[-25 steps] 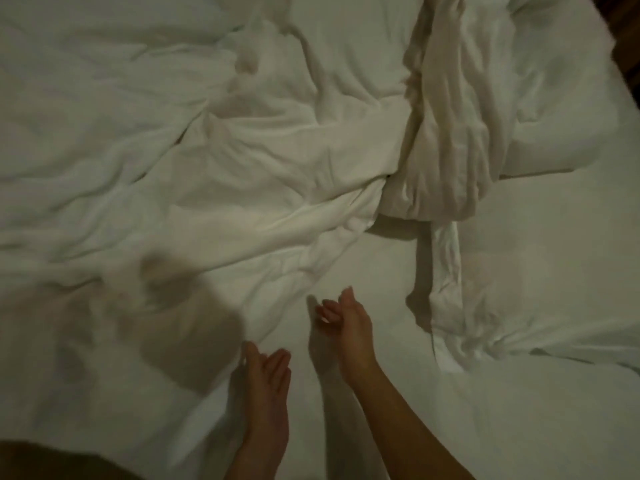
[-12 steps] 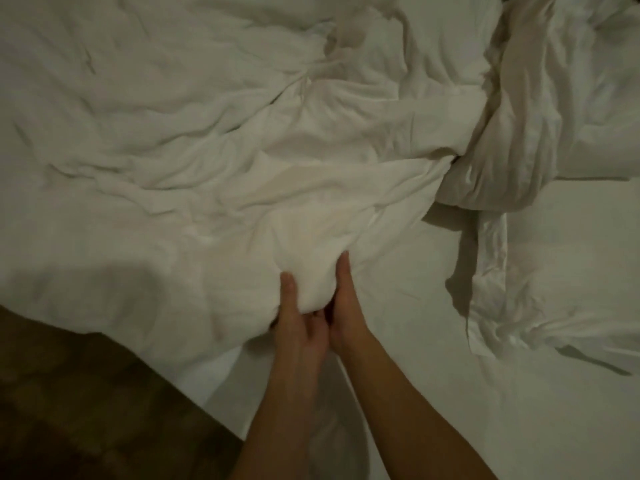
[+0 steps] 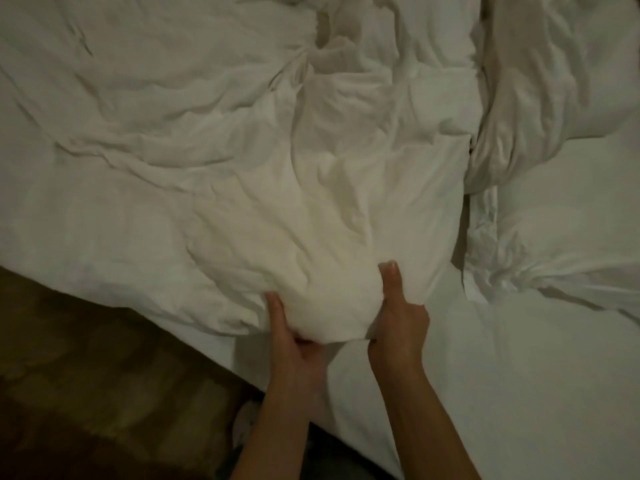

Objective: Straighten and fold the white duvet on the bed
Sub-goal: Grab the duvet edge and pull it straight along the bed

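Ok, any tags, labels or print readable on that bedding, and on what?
None. The duvet bunched in the left hand and right hand is plain white, and so is the sheet. No tag, label or print shows on the floor either.

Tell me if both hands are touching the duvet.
Touching. The head view shows the left hand and right hand gripping a bunched corner of the duvet, thumbs on top.

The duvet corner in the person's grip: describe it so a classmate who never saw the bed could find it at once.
Start at the bed's near edge, beside the dark floor. The crumpled white duvet narrows there into a puffy rounded corner. Only this bulge is clasped between the left hand and right hand.
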A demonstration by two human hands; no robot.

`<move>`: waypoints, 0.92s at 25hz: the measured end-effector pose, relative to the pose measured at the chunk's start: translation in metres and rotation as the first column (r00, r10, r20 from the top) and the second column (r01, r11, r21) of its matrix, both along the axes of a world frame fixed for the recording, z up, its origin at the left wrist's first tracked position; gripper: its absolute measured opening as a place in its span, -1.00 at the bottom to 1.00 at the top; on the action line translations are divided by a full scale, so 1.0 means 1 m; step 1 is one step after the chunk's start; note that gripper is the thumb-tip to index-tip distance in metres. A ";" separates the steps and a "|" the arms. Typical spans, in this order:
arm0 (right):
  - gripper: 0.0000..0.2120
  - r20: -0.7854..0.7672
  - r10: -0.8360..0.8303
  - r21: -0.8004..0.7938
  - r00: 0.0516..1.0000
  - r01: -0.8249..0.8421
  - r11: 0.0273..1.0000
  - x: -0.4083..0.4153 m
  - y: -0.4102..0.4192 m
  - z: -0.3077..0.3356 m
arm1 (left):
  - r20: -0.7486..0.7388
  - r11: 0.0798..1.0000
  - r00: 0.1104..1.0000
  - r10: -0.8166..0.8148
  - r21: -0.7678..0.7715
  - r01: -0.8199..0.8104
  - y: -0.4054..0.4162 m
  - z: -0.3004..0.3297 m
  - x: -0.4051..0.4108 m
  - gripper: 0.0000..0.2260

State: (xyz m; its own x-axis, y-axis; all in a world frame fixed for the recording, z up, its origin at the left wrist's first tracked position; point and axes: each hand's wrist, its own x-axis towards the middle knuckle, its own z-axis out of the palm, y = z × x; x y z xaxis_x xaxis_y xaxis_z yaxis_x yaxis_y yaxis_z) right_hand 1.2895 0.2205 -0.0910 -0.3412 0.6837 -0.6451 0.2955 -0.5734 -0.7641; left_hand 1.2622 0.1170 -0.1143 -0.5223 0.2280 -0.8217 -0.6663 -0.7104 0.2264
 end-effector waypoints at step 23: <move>-0.26 -0.401 -0.237 -0.638 0.885 -0.084 0.765 0.049 -0.037 -0.012 | -0.124 0.900 0.987 -0.105 -0.433 0.041 -0.089 0.034 0.057 -0.59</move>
State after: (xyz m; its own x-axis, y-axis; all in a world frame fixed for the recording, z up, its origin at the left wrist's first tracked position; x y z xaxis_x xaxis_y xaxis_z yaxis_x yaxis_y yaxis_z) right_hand 1.3389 0.1833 -0.1028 -0.6549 0.2182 -0.7235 -0.0405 -0.9662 -0.2547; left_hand 1.3194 0.0281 -0.0807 -0.6352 -0.0869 -0.7675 -0.6512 -0.4741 0.5926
